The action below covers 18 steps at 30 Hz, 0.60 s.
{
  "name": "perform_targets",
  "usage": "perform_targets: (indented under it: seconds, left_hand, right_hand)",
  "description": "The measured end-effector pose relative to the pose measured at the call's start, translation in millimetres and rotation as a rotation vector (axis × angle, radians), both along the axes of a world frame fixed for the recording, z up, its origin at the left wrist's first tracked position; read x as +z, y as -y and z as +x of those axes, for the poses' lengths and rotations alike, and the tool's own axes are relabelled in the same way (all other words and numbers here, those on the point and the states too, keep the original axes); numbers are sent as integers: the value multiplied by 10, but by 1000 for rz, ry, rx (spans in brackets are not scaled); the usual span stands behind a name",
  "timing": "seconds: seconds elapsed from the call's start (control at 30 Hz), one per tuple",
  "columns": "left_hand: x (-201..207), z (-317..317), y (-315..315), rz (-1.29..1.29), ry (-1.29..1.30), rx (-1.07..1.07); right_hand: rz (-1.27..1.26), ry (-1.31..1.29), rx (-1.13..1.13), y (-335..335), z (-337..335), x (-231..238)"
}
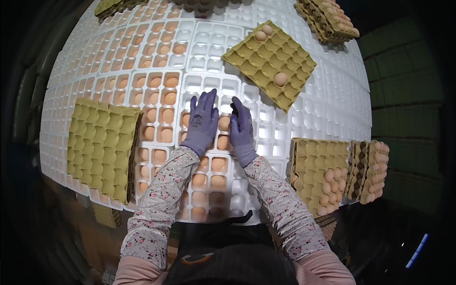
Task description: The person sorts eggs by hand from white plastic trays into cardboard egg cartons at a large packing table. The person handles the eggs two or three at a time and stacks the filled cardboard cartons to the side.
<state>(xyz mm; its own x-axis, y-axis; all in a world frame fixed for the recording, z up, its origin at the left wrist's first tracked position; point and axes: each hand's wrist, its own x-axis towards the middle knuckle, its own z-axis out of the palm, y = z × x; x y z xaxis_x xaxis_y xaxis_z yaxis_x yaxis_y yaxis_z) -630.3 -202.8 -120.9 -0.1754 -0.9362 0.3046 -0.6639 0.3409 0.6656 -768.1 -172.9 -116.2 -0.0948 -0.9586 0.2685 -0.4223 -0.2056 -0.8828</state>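
Observation:
Both my hands wear purple gloves and rest over a white foam egg tray [228, 80] with square cells. My left hand [203, 121] lies palm down over the cells, its fingers stretched forward and slightly apart. My right hand [242, 129] is turned on its side, fingers extended, thumb side toward the left hand. Between the hands, a brown egg [224, 123] sits in a cell close to my right fingers, with another egg [223, 141] nearer me. What lies under my left palm is hidden. Cells ahead of my fingertips hold no eggs.
A yellow pulp tray [273, 59] with 3 eggs lies tilted at the far right. Stacked pulp trays [102, 147] stand at left; a partly filled pulp tray [313, 164] is at right beside upright egg-filled trays [377, 166]. More egg stacks [332, 19] stand at the back right.

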Motion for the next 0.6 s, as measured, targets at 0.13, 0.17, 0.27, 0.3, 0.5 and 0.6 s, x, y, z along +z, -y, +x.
perform_targets:
  seconds: [0.13, 0.17, 0.27, 0.3, 0.5, 0.6]
  left_hand:
    - [-156, 10, -92, -76, 103, 45]
    - [-131, -11, -112, -93, 105, 130]
    - [221, -349, -304, 1, -151, 15]
    - [401, -560, -437, 44, -182, -47]
    - [1110, -2121, -1246, 55, -74, -574]
    - [1142, -3009, -1522, 10, 89, -724]
  right_hand:
    - [317, 287, 102, -854, -348, 712]
    - [300, 130, 187, -1063, -533, 797]
    - [192, -135, 108, -1599, -1277, 1156]
    - [165, -194, 36, -1746, -1589, 1278]
    - [189, -709, 18, -1780, -3517, 1335]
    - [320, -505, 78, -1948, -4024, 1083]
